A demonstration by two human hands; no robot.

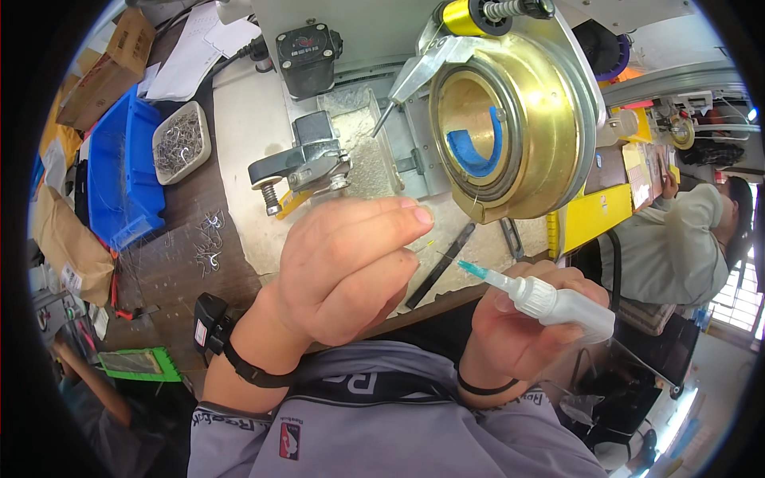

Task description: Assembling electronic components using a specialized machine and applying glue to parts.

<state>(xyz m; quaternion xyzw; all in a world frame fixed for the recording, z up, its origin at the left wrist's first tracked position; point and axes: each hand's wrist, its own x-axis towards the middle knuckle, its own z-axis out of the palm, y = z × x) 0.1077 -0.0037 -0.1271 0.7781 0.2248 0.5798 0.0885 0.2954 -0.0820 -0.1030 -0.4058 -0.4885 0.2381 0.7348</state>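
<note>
My right hand [518, 327] grips a small white squeeze bottle [567, 309] with a teal dispensing tip [472, 269] and a thin needle that points left toward my other hand. My left hand [351, 267] is pinched closed, its fingertips just left of the needle. Whatever lies between those fingers is hidden or too small to make out; a tiny yellow speck [430, 243] shows beside them. Beyond both hands stands a machine with a brass-coloured ring [526, 127] lined partly in blue, and a yellow thread spool [462, 17] above it. A black clamp [299, 163] is behind my left hand.
At left are a blue bin [119, 171], a white dish [191, 127] of metal hooks, and loose hooks [209, 243] on the brown table. A dark flat bar [441, 265] lies near the table's front edge. Another person [677, 243] sits at right; a further arm [96, 382] shows lower left.
</note>
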